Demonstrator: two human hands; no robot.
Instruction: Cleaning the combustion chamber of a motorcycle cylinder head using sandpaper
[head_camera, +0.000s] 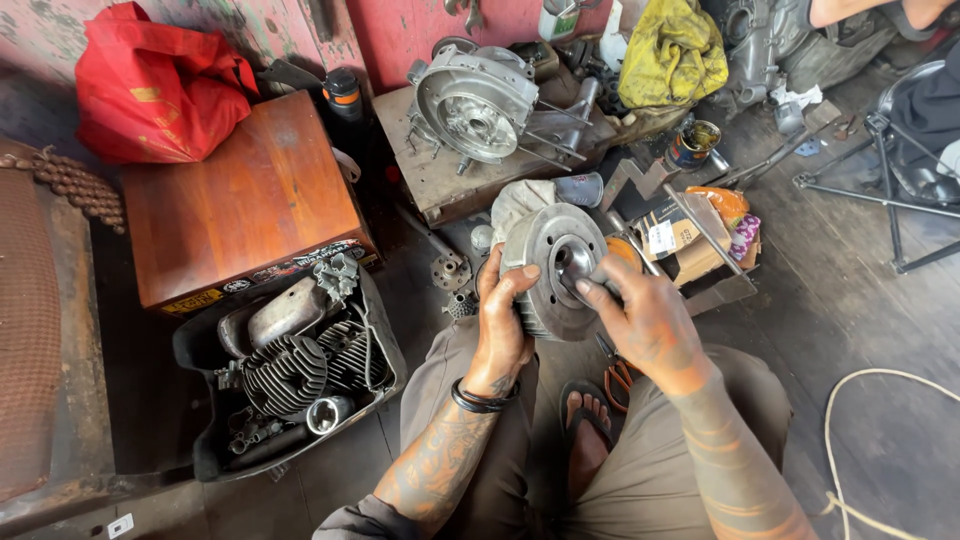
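I hold a round grey metal engine part (556, 262), a finned drum with a central hub and bolt holes, above my knees. My left hand (503, 325) grips its left rim, thumb on the face. On the right side my right hand (645, 318) rests its fingers on the face near the hub. Both hands are grimy, and a black band circles my left wrist.
A black tub (205, 350) at left holds a finned cylinder (287, 372) and small parts. Behind it stand a wooden box (240, 200) and a red bag (150, 95). An aluminium engine case (472, 102) sits on a low bench, beside a yellow rag (675, 50). A white cord (850, 400) lies at right.
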